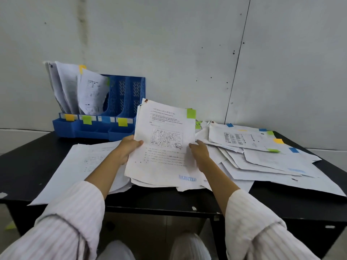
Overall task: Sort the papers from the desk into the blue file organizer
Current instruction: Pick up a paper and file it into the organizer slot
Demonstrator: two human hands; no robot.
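1. While we hold the stapled sheaf (pixel 165 147) up off the desk (pixel 22 166), its long axis runs away from us, top edge tilted toward the wall, with a green tab (pixel 191 113) at its far right corner.
2. Our left hand (pixel 127 149) grips the sheaf's left edge, thumb curled over the front; our right hand (pixel 200 152) pinches the right edge at about the same height. Both are grasping the paper, neither is free.
3. We see the blue file organizer (pixel 124 102) lying far-left of the grip, at the back of the desk, so our left hand is the nearer one.
4. Its slots carry orange, green (pixel 87 120), blue and yellow labels; we judge the green-labelled slot, second from the left, to be the target.
5. More loose papers (pixel 262 152) lie heaped just right of our right hand.
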